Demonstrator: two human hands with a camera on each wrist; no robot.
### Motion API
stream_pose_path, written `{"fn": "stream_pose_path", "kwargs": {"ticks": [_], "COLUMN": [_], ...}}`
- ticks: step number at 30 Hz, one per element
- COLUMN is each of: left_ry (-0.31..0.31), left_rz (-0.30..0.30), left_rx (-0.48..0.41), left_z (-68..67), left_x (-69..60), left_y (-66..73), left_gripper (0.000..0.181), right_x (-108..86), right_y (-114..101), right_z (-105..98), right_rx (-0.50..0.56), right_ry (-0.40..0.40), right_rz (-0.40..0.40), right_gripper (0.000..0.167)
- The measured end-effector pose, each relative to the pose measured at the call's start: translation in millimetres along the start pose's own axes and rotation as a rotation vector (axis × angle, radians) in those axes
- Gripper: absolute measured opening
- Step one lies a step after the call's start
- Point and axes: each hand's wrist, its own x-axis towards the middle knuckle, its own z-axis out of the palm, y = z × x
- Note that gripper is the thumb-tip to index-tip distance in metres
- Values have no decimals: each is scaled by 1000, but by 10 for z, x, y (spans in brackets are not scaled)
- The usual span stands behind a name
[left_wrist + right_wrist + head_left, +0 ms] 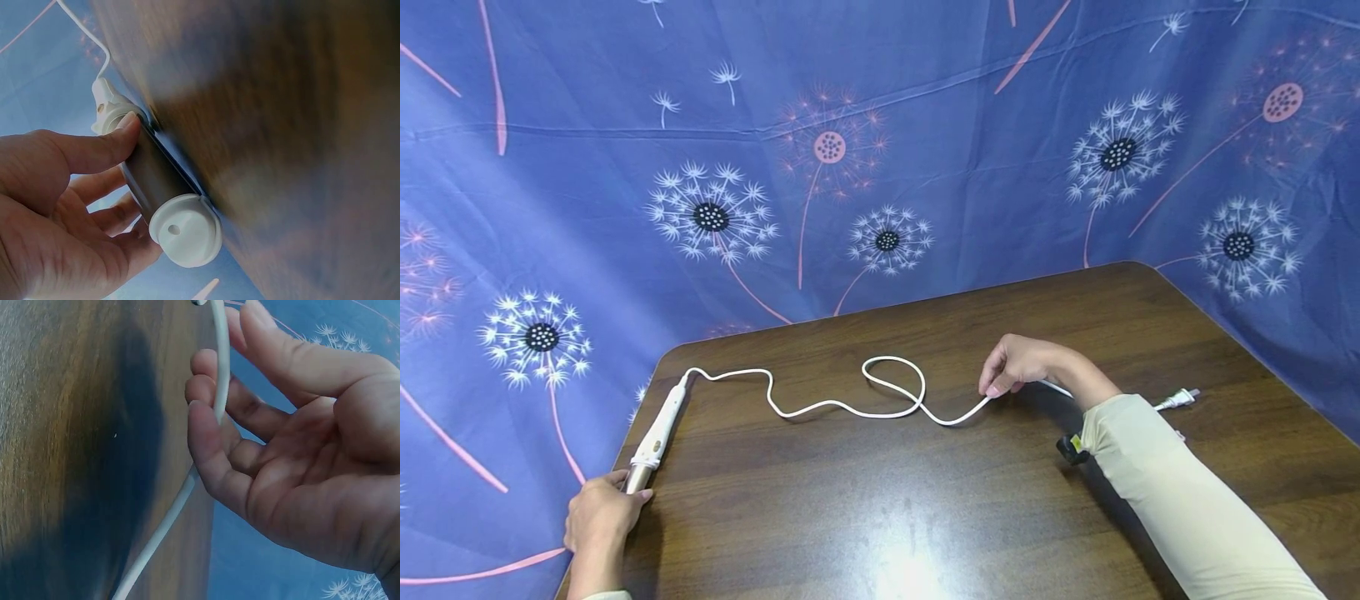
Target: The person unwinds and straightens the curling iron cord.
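A white curling iron (658, 429) with a gold-toned barrel (153, 165) lies along the table's left side. My left hand (601, 510) grips it round the barrel, thumb on one side and fingers on the other; the white end cap (190, 231) shows in the left wrist view. From the handle a white cord (827, 406) runs right across the table in waves and one loop. Toward the right, my right hand (1026, 364) pinches this cord between thumb and fingers. In the right wrist view the cord (165, 525) passes across the curled fingers. Beyond the forearm lies its plug (1180, 399).
The brown wooden table (820, 508) has rounded far corners. Behind and beside it hangs a blue cloth (955, 183) with a dandelion pattern. A small black object (1071, 450) with a yellow patch is at the right sleeve's cuff.
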Motion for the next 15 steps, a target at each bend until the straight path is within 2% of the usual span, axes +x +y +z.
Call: {"fn": "stream_pose_path", "kwargs": {"ticks": [8,12,15], "left_ry": [12,9,-1], "left_rz": [10,9,0], "left_rx": [-3,3,7], "left_z": [2,-1,-7], "left_x": [-5,-5,-8], "left_y": [-8,-7,-3], "left_gripper": [59,57,58], "right_x": [17,20,25], "right_y": [-12,-30,-31], "right_z": [-3,-7,-10], "right_rx": [-73,-158,-220], "right_ry": [15,27,68], "right_rz": [-56,-76,-76], "right_gripper": [11,8,8]}}
